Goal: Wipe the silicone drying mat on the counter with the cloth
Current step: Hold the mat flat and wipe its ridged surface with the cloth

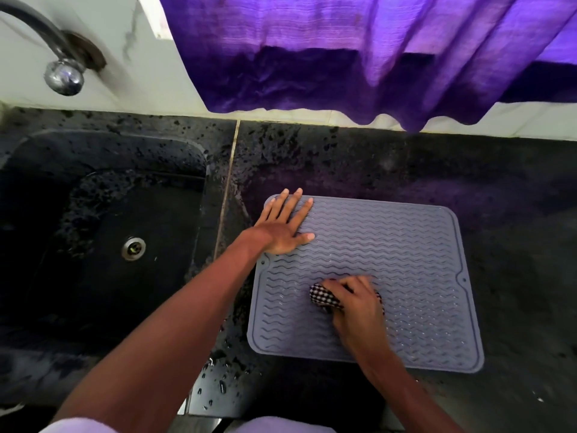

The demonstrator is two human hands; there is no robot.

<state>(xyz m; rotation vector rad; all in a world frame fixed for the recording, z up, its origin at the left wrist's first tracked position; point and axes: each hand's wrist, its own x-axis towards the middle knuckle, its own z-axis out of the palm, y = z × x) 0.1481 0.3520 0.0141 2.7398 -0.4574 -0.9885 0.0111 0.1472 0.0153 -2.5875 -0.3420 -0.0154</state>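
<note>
Chrome tap (pixel 64 77) top left, mounted on the white wall above the sink

Dark speckled sink (pixel 103 214) sunk into the left part of the counter (pixel 515 229), metal drain (pixel 133 248) in its floor

Pale seam (pixel 226 195) runs back to front across the counter just right of the sink; water droplets (pixel 218 385) sit at the counter's front edge near it

Left hand (pixel 285 228) lies flat on the mat's far-left corner: fingers straight and slightly spread, thumb out to the right, palm down, fingertips at the mat's far edge

Grey silicone mat (pixel 406 260) with wavy ridges lies flat on the counter right of the seam, nearer the front edge than the wall and slightly skewed to that edge

Black-and-white checked cloth (pixel 323 297) is bunched up on the mat, toward its front-left, touching the ridges

Right hand (pixel 356 303) sits on top of the cloth, fingers curled round it and gripping; cloth shows on both sides of the hand

Both forearms bare

Purple curtain (pixel 374 51) hangs across the wall at the back, hem just above the counter's back edge, purple tint on the counter behind the mat
</note>
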